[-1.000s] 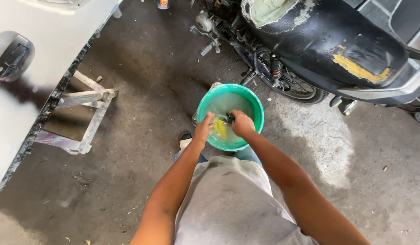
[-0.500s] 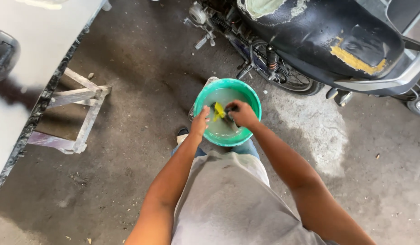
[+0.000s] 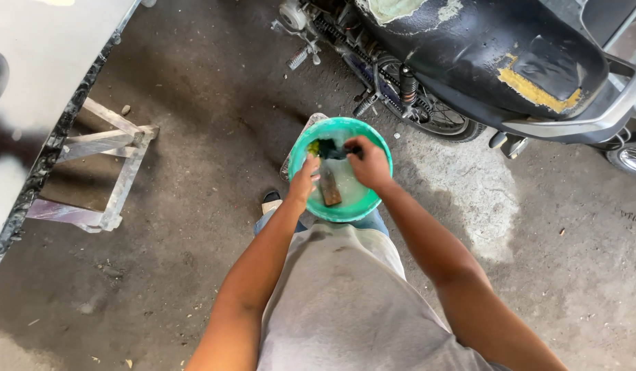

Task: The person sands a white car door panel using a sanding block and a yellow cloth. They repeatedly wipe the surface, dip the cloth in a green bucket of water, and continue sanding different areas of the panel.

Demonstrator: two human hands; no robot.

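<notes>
A green plastic bucket [image 3: 377,141] with cloudy water stands on the concrete floor in front of my knees. My right hand [image 3: 368,165] reaches in from the right and grips a dark sponge with a yellow side [image 3: 325,148] at the bucket's far rim. My left hand [image 3: 305,181] is over the bucket's left side. Its fingers close on the top end of a brown rectangular sheet [image 3: 330,189] that hangs over the water. My grey shirt fills the lower middle of the view.
A black motorcycle [image 3: 469,48] with a torn seat and a silver rear rack is parked just beyond the bucket on the right. A metal stand [image 3: 118,172] holds a grey panel [image 3: 43,75] on the left. My sandalled foot [image 3: 270,200] shows left of the bucket.
My view has shifted slightly. The yellow sponge that both hands squeezed together is now at the far rim in my right hand, and the brown sheet has come into sight by my left hand.
</notes>
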